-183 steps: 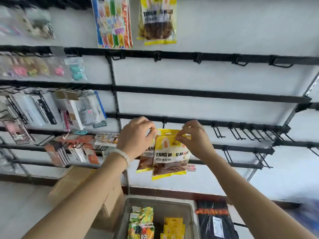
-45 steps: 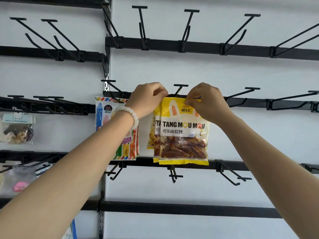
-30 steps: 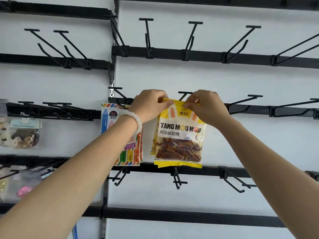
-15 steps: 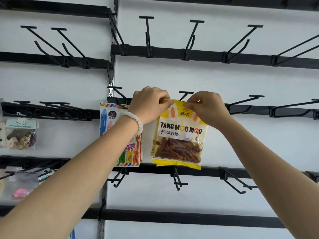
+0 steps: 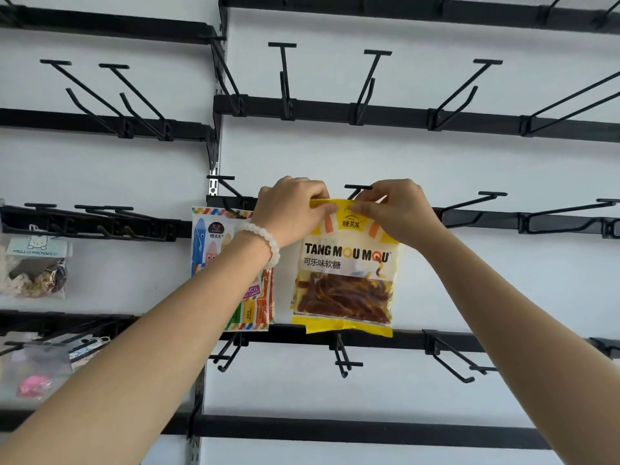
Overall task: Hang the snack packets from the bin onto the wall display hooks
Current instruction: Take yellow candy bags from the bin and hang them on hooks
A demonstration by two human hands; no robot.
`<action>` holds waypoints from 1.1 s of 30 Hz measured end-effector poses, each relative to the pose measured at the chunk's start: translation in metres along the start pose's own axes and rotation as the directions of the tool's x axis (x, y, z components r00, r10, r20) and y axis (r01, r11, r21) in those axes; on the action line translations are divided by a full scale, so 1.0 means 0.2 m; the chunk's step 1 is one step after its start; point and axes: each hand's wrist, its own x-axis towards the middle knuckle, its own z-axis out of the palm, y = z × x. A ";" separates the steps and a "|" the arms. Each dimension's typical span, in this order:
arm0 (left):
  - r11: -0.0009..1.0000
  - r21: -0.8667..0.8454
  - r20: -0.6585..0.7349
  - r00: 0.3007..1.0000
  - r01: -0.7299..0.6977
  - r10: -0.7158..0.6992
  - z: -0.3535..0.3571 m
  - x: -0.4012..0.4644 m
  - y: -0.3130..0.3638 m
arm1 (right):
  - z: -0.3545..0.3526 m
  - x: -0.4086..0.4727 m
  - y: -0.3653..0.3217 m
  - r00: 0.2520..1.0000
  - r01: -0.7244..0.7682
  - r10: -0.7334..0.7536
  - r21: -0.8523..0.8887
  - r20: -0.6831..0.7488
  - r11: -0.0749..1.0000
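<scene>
Both hands up — left hand [image 5: 291, 209] and right hand [image 5: 399, 209] pinch the top edge of the yellow packet [image 5: 345, 270], fingers clamped either side of centre, lining it up with the hook [image 5: 357, 188] just behind — not yet hung.

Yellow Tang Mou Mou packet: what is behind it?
Behind the yellow packet, a second yellow edge peeks out at its lower left, probably another packet. The hook shows only its T-tip above. The left hand and right hand pinch the top; its hang hole is hidden.
</scene>
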 end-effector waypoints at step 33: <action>0.993 0.097 -0.002 0.998 0.065 -0.065 0.04 0.00 0.05 | 0.05 0.04 0.06 1.000 -0.018 0.016 -0.128 -0.022 0.992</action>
